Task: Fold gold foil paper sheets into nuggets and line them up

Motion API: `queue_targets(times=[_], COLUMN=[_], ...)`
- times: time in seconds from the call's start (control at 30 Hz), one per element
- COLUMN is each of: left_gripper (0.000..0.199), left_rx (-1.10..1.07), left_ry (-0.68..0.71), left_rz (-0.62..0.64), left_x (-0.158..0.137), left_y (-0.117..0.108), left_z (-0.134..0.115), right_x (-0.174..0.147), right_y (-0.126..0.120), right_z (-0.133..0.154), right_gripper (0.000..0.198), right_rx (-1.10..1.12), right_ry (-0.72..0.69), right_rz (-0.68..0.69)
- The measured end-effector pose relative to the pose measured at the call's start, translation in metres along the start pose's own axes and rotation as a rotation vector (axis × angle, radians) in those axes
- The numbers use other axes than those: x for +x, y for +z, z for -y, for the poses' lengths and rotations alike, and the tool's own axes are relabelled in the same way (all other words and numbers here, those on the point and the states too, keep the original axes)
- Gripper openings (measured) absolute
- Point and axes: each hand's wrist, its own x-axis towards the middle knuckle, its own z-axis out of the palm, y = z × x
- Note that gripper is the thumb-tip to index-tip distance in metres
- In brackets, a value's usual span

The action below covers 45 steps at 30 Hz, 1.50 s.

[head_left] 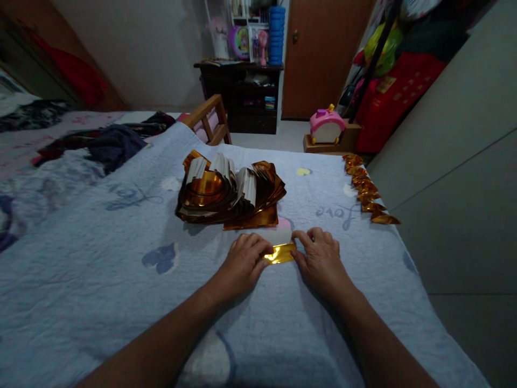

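Note:
A sheet of gold foil paper lies on the bed, its near part folded over to show shiny gold and its far part showing the pale back. My left hand grips the left end of the fold between thumb and fingers. At the right end, my right hand pinches the same sheet with thumb and forefinger. Just beyond the hands sits a thick, curled stack of gold foil paper, white backs showing between the layers. A row of folded gold foil pieces runs along the bed's right edge.
The bed has a light blue patterned cover. Dark clothes lie at the far left. Beyond the bed stand a wooden chair, a dark shelf unit and a pink toy case. A pale cabinet rises on the right.

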Motion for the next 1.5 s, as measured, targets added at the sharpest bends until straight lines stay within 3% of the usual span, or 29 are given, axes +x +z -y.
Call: queue_targets(times=[0.17, 0.23, 0.4, 0.77, 0.93, 1.17, 1.5], left_gripper=[0.013, 0.014, 0.021, 0.019, 0.021, 0.020, 0.015], left_rx=[0.013, 0.030, 0.055, 0.106, 0.019, -0.119, -0.051], left_ry=[0.018, 0.030, 0.053, 0.279, 0.353, 0.307, 0.282], left_rz=[-0.003, -0.006, -0.019, -0.180, -0.133, -0.063, -0.094], left_x=[0.000, 0.000, 0.001, -0.001, -0.002, -0.004, -0.001], left_y=[-0.001, -0.001, -0.002, 0.003, -0.003, -0.014, -0.012], left_z=[0.001, 0.001, 0.002, 0.006, 0.015, 0.017, 0.018], right_x=[0.003, 0.003, 0.002, 0.003, 0.003, -0.001, 0.000], right_y=[-0.005, -0.010, -0.014, -0.008, -0.012, -0.014, -0.010], right_z=[-0.001, 0.003, 0.010, 0.011, 0.012, 0.016, 0.016], right_gripper=[0.022, 0.018, 0.033, 0.030, 0.021, 0.025, 0.023], right_rx=[0.106, 0.205, 0.319, 0.317, 0.299, 0.316, 0.495], right_ry=[-0.009, -0.081, -0.253, -0.252, -0.278, -0.348, -0.317], right_rz=[0.000, 0.019, 0.101, 0.067, 0.065, 0.158, 0.057])
